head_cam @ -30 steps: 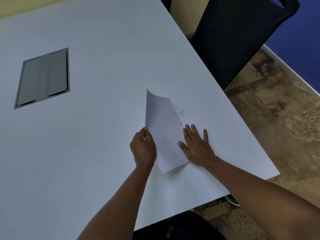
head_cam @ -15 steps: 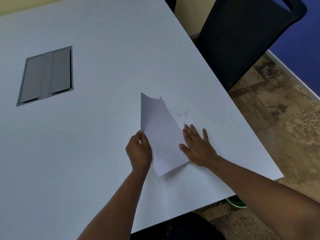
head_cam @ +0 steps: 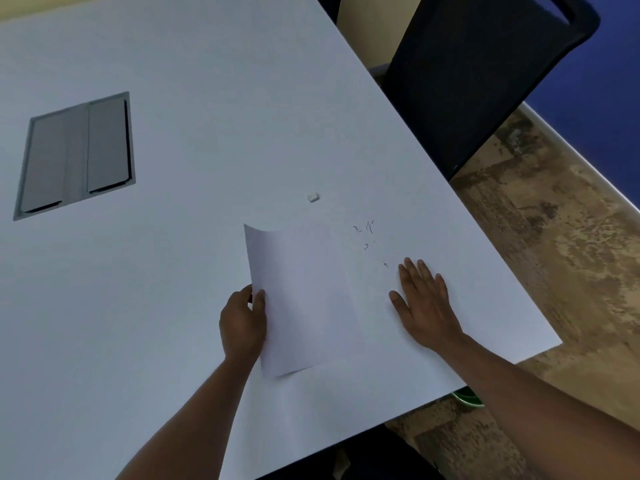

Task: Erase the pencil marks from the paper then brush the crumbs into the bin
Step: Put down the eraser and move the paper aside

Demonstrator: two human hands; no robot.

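Observation:
A white sheet of paper [head_cam: 304, 299] lies near the front of the white table [head_cam: 173, 306], its left edge lifted and curled. My left hand [head_cam: 242, 323] pinches that left edge. Flat on the table to the right of the sheet rests my right hand [head_cam: 424, 303], fingers spread, apart from the paper. Dark eraser crumbs [head_cam: 367, 233] are scattered on the table just beyond my right fingertips. A small white eraser [head_cam: 313, 197] sits on the table behind the paper. A green bin rim [head_cam: 467, 399] peeks out below the table's front edge.
A grey cable hatch [head_cam: 76, 154] is set into the table at the left. A black chair [head_cam: 478, 74] stands at the table's far right side. The table's right edge and corner [head_cam: 554, 341] lie close to my right hand, with brown floor beyond.
My right hand has slid right, off the paper onto the bare table. The paper has dropped lower and flatter, uncovering the eraser behind it. My left hand still pinches the edge.

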